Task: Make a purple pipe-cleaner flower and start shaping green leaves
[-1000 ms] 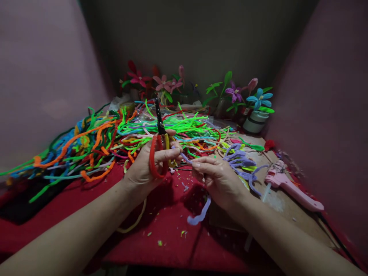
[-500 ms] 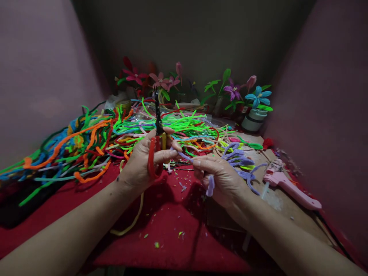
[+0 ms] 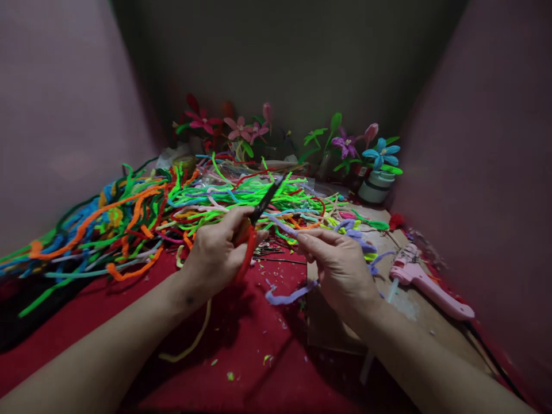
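A head-worn camera looks forward and down from close behind the left hand and right hand.

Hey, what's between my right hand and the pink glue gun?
In the head view, fuzzy purple strands lie between your right hand and the pink glue gun, with cardboard showing beneath.

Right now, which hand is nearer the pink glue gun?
Right. The right hand, pinching a purple fuzzy strip, is just left of the pink glue gun; the left hand, holding scissors, is farther left.
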Demonstrator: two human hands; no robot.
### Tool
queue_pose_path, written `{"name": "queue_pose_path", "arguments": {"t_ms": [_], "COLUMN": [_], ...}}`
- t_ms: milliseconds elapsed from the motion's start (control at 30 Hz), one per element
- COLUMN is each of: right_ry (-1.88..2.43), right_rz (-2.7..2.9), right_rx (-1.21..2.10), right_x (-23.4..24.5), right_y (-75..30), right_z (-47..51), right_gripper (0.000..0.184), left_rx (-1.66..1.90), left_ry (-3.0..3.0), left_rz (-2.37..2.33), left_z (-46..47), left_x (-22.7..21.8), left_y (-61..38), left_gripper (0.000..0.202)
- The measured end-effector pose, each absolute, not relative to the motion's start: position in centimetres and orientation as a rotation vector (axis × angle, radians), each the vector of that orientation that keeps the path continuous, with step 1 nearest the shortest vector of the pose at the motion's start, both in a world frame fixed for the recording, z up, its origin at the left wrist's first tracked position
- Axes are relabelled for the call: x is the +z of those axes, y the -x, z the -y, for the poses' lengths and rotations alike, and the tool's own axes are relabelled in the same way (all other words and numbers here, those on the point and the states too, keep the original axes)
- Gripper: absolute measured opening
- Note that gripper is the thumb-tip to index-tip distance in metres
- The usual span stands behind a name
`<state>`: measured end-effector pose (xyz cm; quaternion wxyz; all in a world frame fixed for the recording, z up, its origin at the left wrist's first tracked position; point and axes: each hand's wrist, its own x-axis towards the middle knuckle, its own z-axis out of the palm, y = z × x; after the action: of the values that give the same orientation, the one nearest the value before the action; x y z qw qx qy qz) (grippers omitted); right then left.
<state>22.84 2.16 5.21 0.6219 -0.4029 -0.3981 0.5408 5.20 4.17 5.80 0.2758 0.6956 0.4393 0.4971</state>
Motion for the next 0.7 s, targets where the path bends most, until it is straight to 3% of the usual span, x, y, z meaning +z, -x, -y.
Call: {"name": "queue_pose_path", "arguments": {"t_ms": [133,300,700], "right_ry": [0.965,0.987,0.893], "right_rz": [0.933,0.903,0.902], "right_rx": [1.071,1.053,1.157], "right_x": [5.7,5.7,5.9], "right_y": [-23.1,-23.3,-23.6], "right_z": [-2.3,-2.7,-2.7], "right_gripper": [0.002,0.002,0.002], "left_rx": [0.959,0.547,0.481], "left_ry": [-2.731,-2.979,-3.071], "left_rz": [-1.383,-1.529,-1.547], "left_z": [-3.6,-3.5,-4.1], "left_x": [4.9,4.7,4.4], "left_y": [-5.2,-5.9,-5.4], "left_gripper": [0.040,0.042,0.043]}}
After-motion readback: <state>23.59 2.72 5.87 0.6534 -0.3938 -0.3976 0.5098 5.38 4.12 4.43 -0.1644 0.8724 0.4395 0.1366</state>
